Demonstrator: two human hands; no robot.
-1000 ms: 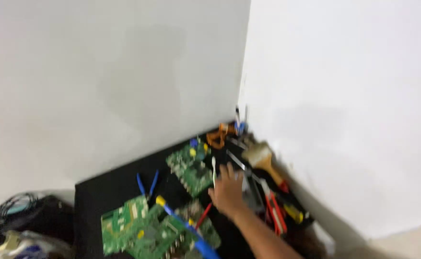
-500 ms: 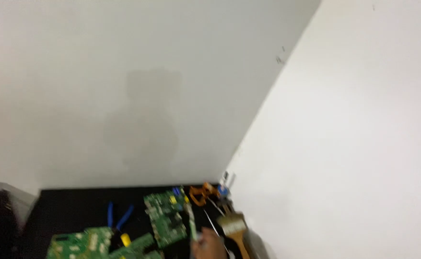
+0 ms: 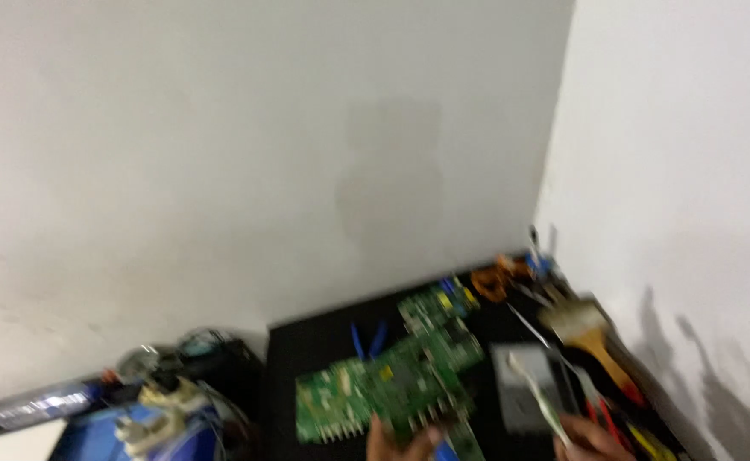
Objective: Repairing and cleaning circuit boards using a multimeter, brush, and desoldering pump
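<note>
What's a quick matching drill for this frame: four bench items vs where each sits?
Items:
1. paintbrush
2. green board
3. blue-handled pliers
4. cable tangle

Places:
A. off the black mat, far left
B. by the right wall
C. on the mat behind the board
D. at the left hand, mat centre

Pairs: 1-B, 2-D, 3-C, 4-A

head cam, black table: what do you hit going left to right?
Tangle of cables and parts → blue-handled pliers → green circuit board held by the left hand → grey flat box → paintbrush → red-handled tools.
</note>
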